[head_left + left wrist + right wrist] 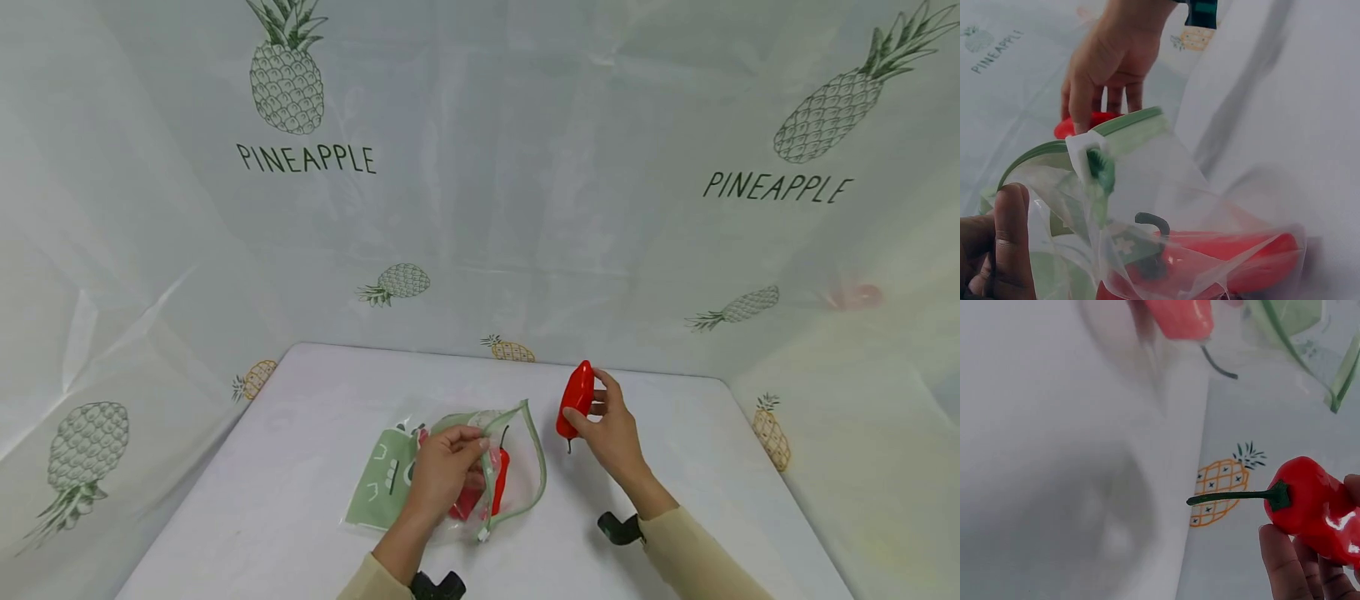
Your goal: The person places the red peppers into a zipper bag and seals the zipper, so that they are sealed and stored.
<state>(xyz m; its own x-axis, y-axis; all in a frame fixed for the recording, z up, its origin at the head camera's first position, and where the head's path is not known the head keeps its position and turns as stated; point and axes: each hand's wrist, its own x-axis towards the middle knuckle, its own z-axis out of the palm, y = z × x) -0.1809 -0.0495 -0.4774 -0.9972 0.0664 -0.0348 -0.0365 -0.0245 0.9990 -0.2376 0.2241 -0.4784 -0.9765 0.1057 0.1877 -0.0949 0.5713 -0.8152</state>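
A glossy red pepper (576, 402) with a dark green stem is held up by my right hand (611, 433), thumb on one side and fingers on the other. In the right wrist view the stem of this pepper (1310, 500) points left. My left hand (442, 467) pinches the green-edged mouth of a clear zip bag (536, 492), which gapes open to the right. Inside the bag lies another red pepper (501, 479), seen also through the plastic in the left wrist view. More red shows beneath my left hand, partly hidden by it.
The bag's green printed part (378, 483) spreads flat to the left on the white table (262, 500). Behind the table hangs a pale sheet (480, 208) printed with pineapples. Black wrist mounts sit on both forearms.
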